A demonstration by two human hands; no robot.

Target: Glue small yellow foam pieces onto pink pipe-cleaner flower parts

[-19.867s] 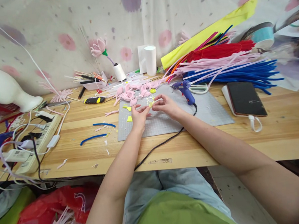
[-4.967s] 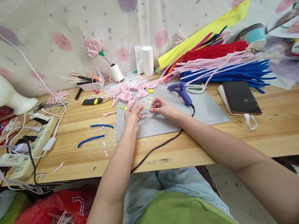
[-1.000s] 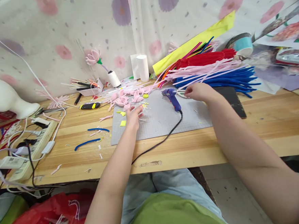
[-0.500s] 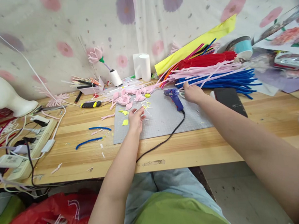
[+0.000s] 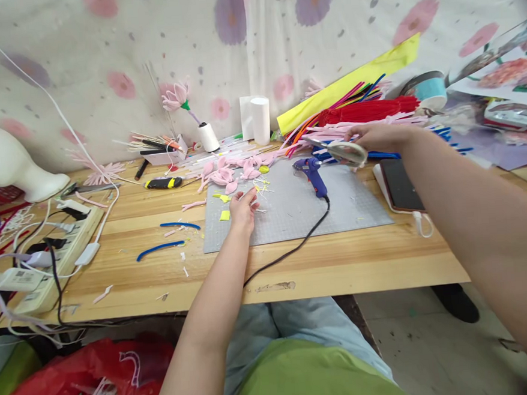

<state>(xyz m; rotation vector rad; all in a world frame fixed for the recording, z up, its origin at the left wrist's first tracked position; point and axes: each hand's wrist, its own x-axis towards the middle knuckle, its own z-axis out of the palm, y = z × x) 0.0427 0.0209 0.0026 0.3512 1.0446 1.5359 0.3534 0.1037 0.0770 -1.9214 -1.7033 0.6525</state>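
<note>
My right hand (image 5: 367, 135) is closed on a pair of scissors (image 5: 349, 153), lifted above the back right of the grey cutting mat (image 5: 287, 223), blades toward the left. Below them a blue hot glue gun (image 5: 312, 176) lies on the mat. Over the mat's left part, my left hand (image 5: 243, 211) has its fingers curled together; a small white stick shows by the fingertips, but what they hold is unclear. Beside it are thin white and yellow pieces (image 5: 263, 187) and a yellow square (image 5: 224, 215). Pink fuzzy petals (image 5: 222, 175) lie just behind.
Pipe cleaners in red (image 5: 375, 110), pink and blue are heaped at the back right. A phone (image 5: 402, 185) lies right of the mat. A utility knife (image 5: 163, 183), blue pipe cleaner pieces (image 5: 161, 249) and a power strip (image 5: 62, 259) are at left. The glue gun's cord (image 5: 289, 253) crosses the front.
My right hand has risen and moved right, bringing the scissors up off the table by the glue gun. My left hand stays nearly in place. The view has shifted slightly.
</note>
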